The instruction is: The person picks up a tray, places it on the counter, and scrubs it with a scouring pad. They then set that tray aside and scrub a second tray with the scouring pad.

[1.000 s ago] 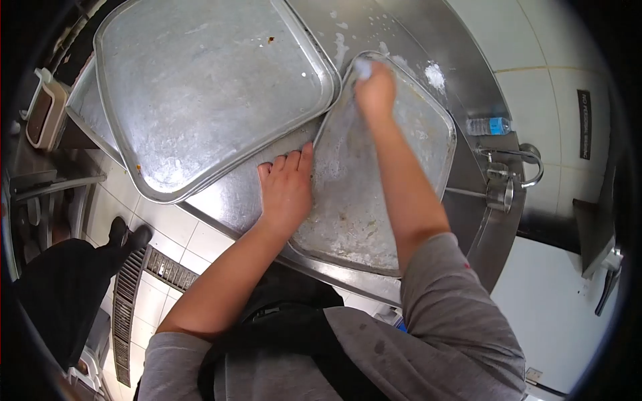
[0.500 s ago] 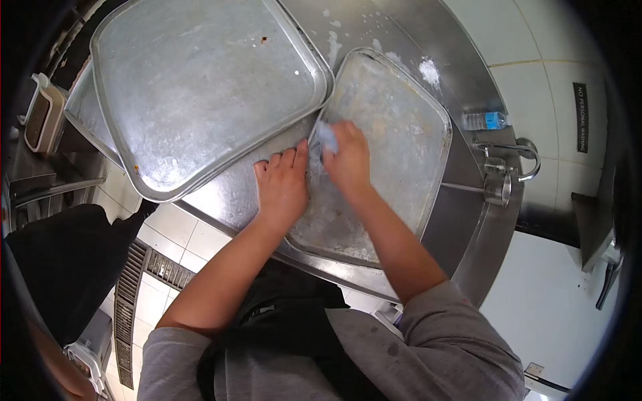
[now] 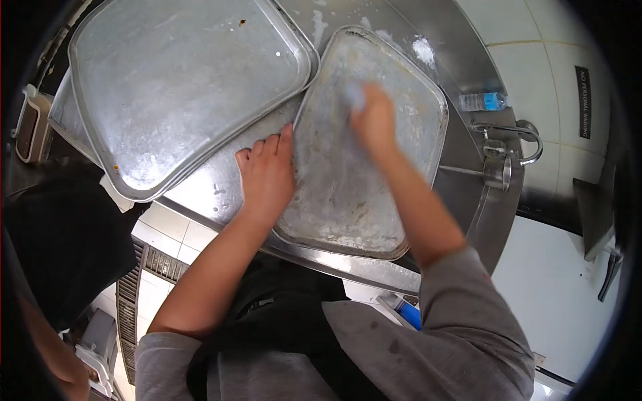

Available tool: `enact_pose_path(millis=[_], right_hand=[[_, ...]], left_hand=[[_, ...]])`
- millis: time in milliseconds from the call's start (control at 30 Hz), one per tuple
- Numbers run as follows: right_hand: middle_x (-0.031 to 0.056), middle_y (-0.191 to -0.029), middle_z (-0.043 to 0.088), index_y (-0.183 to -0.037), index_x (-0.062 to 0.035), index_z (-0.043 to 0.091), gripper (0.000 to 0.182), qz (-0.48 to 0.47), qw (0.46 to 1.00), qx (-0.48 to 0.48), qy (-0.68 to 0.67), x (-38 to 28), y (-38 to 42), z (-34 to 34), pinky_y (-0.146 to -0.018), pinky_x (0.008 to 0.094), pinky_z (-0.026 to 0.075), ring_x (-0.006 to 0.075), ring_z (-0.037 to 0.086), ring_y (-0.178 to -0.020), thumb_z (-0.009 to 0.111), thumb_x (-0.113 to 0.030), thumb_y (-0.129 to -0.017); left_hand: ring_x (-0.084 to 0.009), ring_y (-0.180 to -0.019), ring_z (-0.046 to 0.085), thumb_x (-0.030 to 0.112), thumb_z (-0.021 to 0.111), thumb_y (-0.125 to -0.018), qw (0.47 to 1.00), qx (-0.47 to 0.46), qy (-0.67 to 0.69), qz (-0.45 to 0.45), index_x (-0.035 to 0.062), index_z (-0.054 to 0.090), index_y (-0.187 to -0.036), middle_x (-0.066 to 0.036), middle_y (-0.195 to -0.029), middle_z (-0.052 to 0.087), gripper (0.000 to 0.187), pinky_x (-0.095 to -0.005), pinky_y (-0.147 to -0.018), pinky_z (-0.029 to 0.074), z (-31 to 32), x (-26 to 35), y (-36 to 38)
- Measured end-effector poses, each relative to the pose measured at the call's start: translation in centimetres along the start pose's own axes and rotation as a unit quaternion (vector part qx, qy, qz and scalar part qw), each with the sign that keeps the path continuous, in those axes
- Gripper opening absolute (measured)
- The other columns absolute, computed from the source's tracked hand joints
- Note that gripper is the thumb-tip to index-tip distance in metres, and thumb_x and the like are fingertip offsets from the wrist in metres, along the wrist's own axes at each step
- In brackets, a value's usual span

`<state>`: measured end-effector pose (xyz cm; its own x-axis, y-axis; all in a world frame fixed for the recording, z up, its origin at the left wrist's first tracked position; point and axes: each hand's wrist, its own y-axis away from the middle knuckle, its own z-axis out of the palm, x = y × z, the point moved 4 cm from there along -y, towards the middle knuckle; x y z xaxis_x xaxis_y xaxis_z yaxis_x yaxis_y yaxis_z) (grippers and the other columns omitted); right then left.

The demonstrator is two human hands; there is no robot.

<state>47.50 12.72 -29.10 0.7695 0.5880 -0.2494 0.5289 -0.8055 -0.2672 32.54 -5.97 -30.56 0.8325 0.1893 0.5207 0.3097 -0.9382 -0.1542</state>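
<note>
A rectangular metal baking tray (image 3: 361,194), stained and scuffed, lies on the steel counter (image 3: 207,194) in front of me. My right hand (image 3: 376,125) is closed around a pale blue wad (image 3: 355,97), probably a cloth, on the tray's upper middle; both are blurred by motion. Against the tray's left rim rests my left hand (image 3: 267,177), palm down, its slightly bent fingers apart and its thumb side touching the rim. What lies under the palm is hidden. To the left, other metal trays (image 3: 180,87) are stacked, the top one overlapping the counter's edge.
White powder or foam (image 3: 423,50) lies on the counter behind the tray. At the right stand a water bottle (image 3: 483,101), a curved tap (image 3: 531,144) and a metal cup (image 3: 497,174). A person in black clothing (image 3: 73,240) is close on the left, above a floor drain grate (image 3: 127,301).
My right hand has moved right and up across the tray with the pale blue cloth. My left hand stays at the tray's left rim; the whole view has shifted slightly.
</note>
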Motion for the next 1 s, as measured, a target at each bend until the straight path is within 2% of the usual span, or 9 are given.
enact_pose_path(millis=[133, 267, 333, 433, 533, 633, 733, 833, 1000], right_hand=[[0.0205, -0.105, 0.064, -0.108, -0.0049, 0.065, 0.036, 0.084, 0.995, 0.037, -0.025, 2.4, -5.0, 0.3, -0.09, 0.0464, 0.047, 0.0393, 0.06, -0.1, 0.064, -0.004, -0.072], [0.0173, -0.107, 0.063, -0.109, -0.0061, 0.064, 0.038, -0.027, 0.999, 0.006, -0.032, -4.3, 6.8, -1.5, -0.089, 0.047, 0.047, 0.0388, 0.059, -0.102, 0.065, -0.003, -0.071], [0.0158, -0.109, 0.062, -0.109, -0.0061, 0.063, 0.039, -0.06, 0.998, -0.03, -0.001, -3.1, 4.9, -1.3, -0.089, 0.047, 0.047, 0.0386, 0.059, -0.102, 0.065, -0.003, -0.07], [0.0215, -0.115, 0.062, -0.113, -0.0034, 0.062, 0.04, 0.085, 0.996, 0.016, -0.024, 2.5, -6.6, 0.5, -0.093, 0.048, 0.047, 0.0417, 0.057, -0.108, 0.064, -0.004, -0.073], [0.0215, -0.116, 0.063, -0.114, -0.0028, 0.062, 0.039, 0.033, 0.999, 0.028, -0.03, 1.1, -3.9, 0.7, -0.093, 0.0477, 0.047, 0.0417, 0.057, -0.108, 0.062, -0.004, -0.075], [0.0188, -0.109, 0.063, -0.111, -0.0053, 0.063, 0.037, -0.048, 0.997, -0.048, -0.035, -5.5, 7.9, -1.1, -0.09, 0.0476, 0.046, 0.0394, 0.059, -0.101, 0.063, -0.005, -0.074], [0.0186, -0.107, 0.063, -0.11, -0.0038, 0.063, 0.037, -0.069, 0.997, -0.016, -0.024, -3.8, 2.9, -0.5, -0.089, 0.0473, 0.047, 0.039, 0.059, -0.099, 0.064, -0.006, -0.073], [0.0178, -0.104, 0.063, -0.106, -0.004, 0.064, 0.034, 0.017, 0.995, 0.096, 0.0, 1.5, -7.7, 1.3, -0.084, 0.0472, 0.049, 0.0394, 0.06, -0.094, 0.065, -0.006, -0.072], [0.017, -0.104, 0.063, -0.104, -0.0066, 0.066, 0.031, -0.032, 0.997, -0.047, -0.042, -4.6, 4.6, -1.1, -0.082, 0.0476, 0.049, 0.0395, 0.061, -0.095, 0.067, -0.007, -0.073]], left_hand=[[-0.0224, -0.092, 0.057, 0.009, 0.061, -0.087, 1.0, -0.005, -0.01, -0.003, 0.0081, 0.05, -0.137, -0.005, -0.1, 0.061, 0.051, -0.0405, -0.082, 0.034, 0.0, 0.2, -0.1], [-0.0218, -0.093, 0.057, 0.01, 0.062, -0.087, 1.0, -0.016, -0.023, -0.006, 0.0082, 0.049, -0.137, -0.005, -0.1, 0.061, 0.052, -0.0404, -0.083, 0.034, 0.3, 0.1, -0.2], [-0.0216, -0.093, 0.057, 0.011, 0.062, -0.087, 1.0, -0.003, -0.03, 0.004, 0.0086, 0.05, -0.137, -0.005, -0.101, 0.061, 0.052, -0.0407, -0.083, 0.034, 0.3, 0.1, -0.1], [-0.0215, -0.093, 0.057, 0.01, 0.062, -0.087, 1.0, -0.015, -0.027, -0.004, 0.0089, 0.05, -0.137, -0.005, -0.101, 0.061, 0.052, -0.0411, -0.083, 0.034, 0.3, 0.1, -0.1], [-0.0217, -0.092, 0.057, 0.01, 0.062, -0.087, 1.0, -0.003, -0.016, 0.0, 0.0088, 0.05, -0.137, -0.005, -0.1, 0.061, 0.051, -0.0412, -0.083, 0.034, 0.1, 0.2, -0.2], [-0.0211, -0.092, 0.057, 0.007, 0.057, -0.082, 1.0, -0.006, -0.023, -0.001, 0.0059, 0.051, -0.135, -0.004, -0.099, 0.061, 0.054, -0.0405, -0.081, 0.035, 0.2, 0.2, -0.2], [-0.0213, -0.092, 0.057, 0.006, 0.057, -0.082, 1.0, 0.0, -0.019, 0.009, 0.0051, 0.051, -0.135, -0.005, -0.1, 0.061, 0.053, -0.0401, -0.082, 0.034, 0.2, 0.1, -0.1], [-0.0214, -0.092, 0.057, 0.006, 0.057, -0.081, 1.0, -0.003, -0.03, 0.007, 0.0054, 0.051, -0.135, -0.004, -0.1, 0.061, 0.054, -0.0404, -0.081, 0.034, 0.2, 0.2, -0.1], [-0.0213, -0.092, 0.057, 0.005, 0.057, -0.082, 1.0, 0.011, -0.015, 0.01, 0.0058, 0.05, -0.136, -0.004, -0.1, 0.061, 0.054, -0.0412, -0.082, 0.034, 0.1, 0.2, -0.3]])
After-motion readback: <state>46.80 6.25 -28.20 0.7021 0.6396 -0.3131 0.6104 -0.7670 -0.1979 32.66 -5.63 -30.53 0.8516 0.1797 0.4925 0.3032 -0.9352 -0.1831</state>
